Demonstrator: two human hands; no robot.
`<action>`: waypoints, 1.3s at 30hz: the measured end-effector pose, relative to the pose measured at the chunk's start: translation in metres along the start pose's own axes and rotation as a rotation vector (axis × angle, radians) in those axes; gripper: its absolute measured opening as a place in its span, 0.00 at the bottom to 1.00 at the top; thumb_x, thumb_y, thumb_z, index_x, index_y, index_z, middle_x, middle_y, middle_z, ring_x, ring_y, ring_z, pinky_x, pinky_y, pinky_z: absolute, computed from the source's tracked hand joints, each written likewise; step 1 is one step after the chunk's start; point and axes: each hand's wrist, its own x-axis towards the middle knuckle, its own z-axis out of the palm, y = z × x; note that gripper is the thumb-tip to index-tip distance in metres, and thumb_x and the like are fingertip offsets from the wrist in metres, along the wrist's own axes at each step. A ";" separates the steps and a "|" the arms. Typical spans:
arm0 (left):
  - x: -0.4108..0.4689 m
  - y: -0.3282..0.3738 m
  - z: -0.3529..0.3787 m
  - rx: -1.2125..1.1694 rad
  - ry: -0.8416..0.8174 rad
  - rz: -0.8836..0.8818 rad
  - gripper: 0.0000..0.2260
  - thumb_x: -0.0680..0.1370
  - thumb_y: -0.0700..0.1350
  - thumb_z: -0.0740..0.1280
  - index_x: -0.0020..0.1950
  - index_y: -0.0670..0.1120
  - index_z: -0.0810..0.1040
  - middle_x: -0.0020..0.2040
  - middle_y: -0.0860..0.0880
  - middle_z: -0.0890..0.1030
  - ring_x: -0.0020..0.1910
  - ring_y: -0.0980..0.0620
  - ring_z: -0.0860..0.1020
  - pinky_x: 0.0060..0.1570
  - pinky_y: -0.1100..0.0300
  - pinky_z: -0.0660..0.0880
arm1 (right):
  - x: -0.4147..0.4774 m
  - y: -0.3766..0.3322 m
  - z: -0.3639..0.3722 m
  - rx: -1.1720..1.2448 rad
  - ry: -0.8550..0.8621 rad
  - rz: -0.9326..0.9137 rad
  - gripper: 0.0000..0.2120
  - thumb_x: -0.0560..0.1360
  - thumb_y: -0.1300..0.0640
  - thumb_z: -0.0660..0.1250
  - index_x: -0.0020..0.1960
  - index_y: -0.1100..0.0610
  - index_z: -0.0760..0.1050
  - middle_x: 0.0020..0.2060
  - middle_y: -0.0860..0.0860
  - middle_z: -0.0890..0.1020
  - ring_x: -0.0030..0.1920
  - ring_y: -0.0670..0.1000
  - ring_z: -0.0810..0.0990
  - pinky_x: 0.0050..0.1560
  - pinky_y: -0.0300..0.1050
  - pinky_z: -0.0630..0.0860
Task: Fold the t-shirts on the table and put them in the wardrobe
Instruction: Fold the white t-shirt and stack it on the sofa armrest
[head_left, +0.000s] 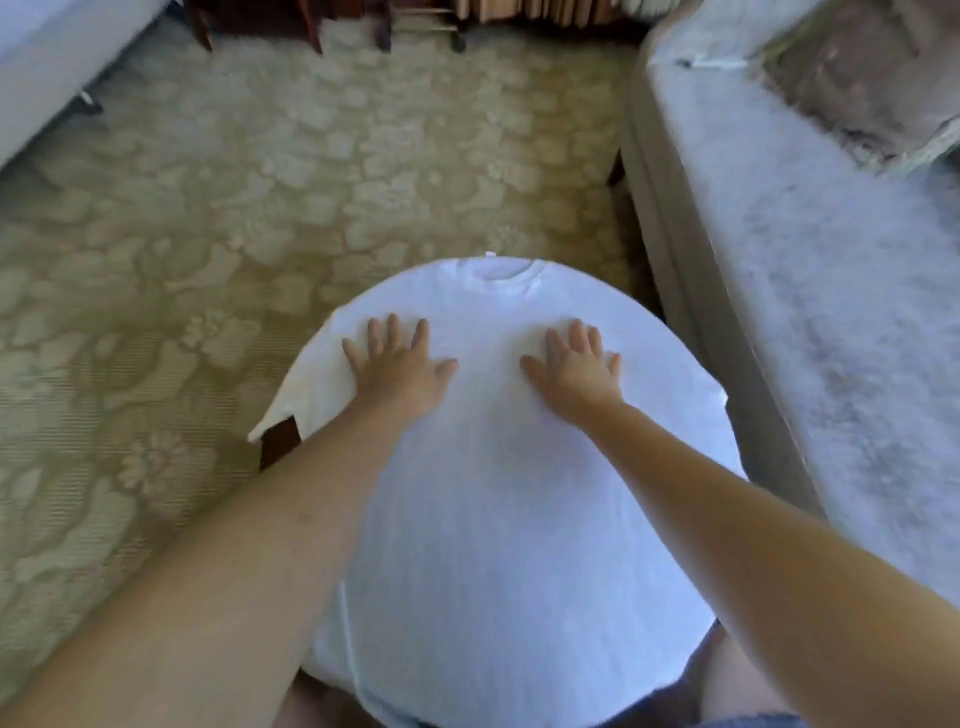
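A white t-shirt (493, 467) lies spread flat over a small round table, collar at the far edge, and hides the tabletop. Only a dark table leg (278, 441) shows at the left. The shirt's left sleeve hangs over the table's left side. My left hand (397, 366) lies flat on the shirt's upper left with its fingers spread. My right hand (576, 369) presses flat on the upper right, fingers also spread. Both palms rest on the cloth below the collar.
A pale bed or sofa (810, 291) runs along the right, close to the table. Patterned beige carpet (260, 182) covers the floor ahead and to the left. Dark wooden furniture legs (311, 26) stand at the far end. Another pale furniture edge (47, 67) sits top left.
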 end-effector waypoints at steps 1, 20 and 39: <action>-0.001 0.000 0.010 0.000 0.002 -0.009 0.30 0.81 0.64 0.46 0.80 0.54 0.43 0.80 0.47 0.38 0.78 0.43 0.37 0.73 0.36 0.39 | -0.003 0.004 0.007 -0.037 0.010 -0.016 0.32 0.81 0.37 0.50 0.79 0.50 0.50 0.79 0.52 0.44 0.78 0.54 0.41 0.75 0.62 0.42; -0.049 0.004 0.039 0.027 0.103 -0.002 0.33 0.79 0.68 0.43 0.80 0.54 0.42 0.80 0.47 0.37 0.78 0.44 0.37 0.72 0.35 0.38 | -0.053 0.031 0.028 -0.143 0.099 -0.048 0.35 0.79 0.32 0.42 0.80 0.49 0.45 0.79 0.50 0.42 0.79 0.53 0.39 0.75 0.60 0.41; -0.094 -0.033 0.013 0.132 -0.048 0.021 0.36 0.78 0.70 0.46 0.80 0.53 0.43 0.80 0.46 0.40 0.78 0.42 0.39 0.74 0.40 0.45 | -0.101 0.027 0.008 -0.244 -0.023 -0.113 0.34 0.79 0.35 0.51 0.79 0.50 0.49 0.79 0.54 0.45 0.78 0.57 0.43 0.75 0.66 0.46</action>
